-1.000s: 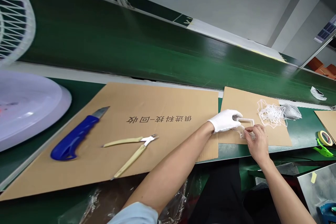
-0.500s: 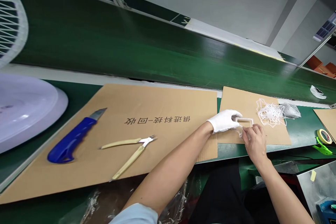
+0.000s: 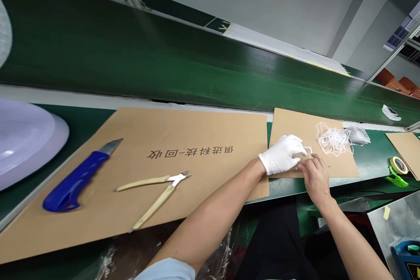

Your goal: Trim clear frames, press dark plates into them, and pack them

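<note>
A small, thin white plastic frame point(image 3: 309, 150) is between my two hands, over the right-hand cardboard sheet point(image 3: 343, 169). My left hand point(image 3: 284, 155), in a white glove, grips the frame's left side with bent fingers that hide part of it. My bare right hand point(image 3: 315, 178) has thumb and fingers closed on its lower edge, where a bit of clear or whitish plastic shows. A tangled heap of thin white plastic pieces point(image 3: 334, 140) lies just beyond my right hand, beside a silvery bubble-like packet point(image 3: 359, 135).
On the larger cardboard sheet point(image 3: 203, 127) lie a blue-handled knife point(image 3: 77, 179), blade exposed, and cream-handled nippers point(image 3: 160, 190). A pale lilac fan base point(image 3: 29, 140) stands left. Yellow tape point(image 3: 399, 165) and a green cutter-like tool point(image 3: 397, 178) lie right.
My left hand has turned over the frame, its fingers now covering more of it. My right hand keeps its pinch. The whole view has shifted slightly.
</note>
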Demonstrator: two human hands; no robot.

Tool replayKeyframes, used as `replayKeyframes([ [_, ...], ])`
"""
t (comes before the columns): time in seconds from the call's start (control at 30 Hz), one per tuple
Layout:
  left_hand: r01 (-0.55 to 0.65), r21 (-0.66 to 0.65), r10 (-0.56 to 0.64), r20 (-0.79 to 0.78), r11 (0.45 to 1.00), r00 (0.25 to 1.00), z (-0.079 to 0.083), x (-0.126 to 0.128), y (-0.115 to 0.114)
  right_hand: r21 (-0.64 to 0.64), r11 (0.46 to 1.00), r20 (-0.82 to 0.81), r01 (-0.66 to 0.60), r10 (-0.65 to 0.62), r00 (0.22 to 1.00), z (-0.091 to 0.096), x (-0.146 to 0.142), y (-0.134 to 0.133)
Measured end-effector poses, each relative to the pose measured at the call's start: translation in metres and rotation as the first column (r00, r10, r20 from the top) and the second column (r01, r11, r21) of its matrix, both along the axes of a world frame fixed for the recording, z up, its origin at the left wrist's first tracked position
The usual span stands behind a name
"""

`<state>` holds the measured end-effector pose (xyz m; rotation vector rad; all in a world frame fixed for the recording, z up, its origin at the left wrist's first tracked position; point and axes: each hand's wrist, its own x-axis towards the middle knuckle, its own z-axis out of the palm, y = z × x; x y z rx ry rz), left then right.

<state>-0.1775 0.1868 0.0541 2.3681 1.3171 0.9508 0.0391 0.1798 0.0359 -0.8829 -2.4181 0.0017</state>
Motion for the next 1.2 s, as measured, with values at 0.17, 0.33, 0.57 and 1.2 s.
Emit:
replayKeyframes([
  [0.17,0.041,-0.043,-0.045,-0.095,0.998,0.994,0.002,0.005,-0.001,-0.035,0.999,-0.083,0.014,-0.017,0.996,-0.001,0.018,-0.007],
  [0.33,0.038,-0.035,-0.041,-0.080,0.999,0.996,-0.002,0.003,0.000,-0.041,0.999,-0.099,0.005,-0.009,0.995,0.000,0.026,-0.010],
  [0.57,0.077,-0.023,-0.079,-0.078,0.997,0.994,-0.007,0.003,-0.001,0.050,0.998,-0.057,0.045,-0.042,0.997,-0.009,0.026,-0.009],
  [1.2,0.024,-0.033,-0.021,0.096,0.999,0.995,-0.003,-0.001,-0.003,-0.078,0.991,-0.112,0.109,-0.117,0.987,-0.008,0.056,0.001],
])
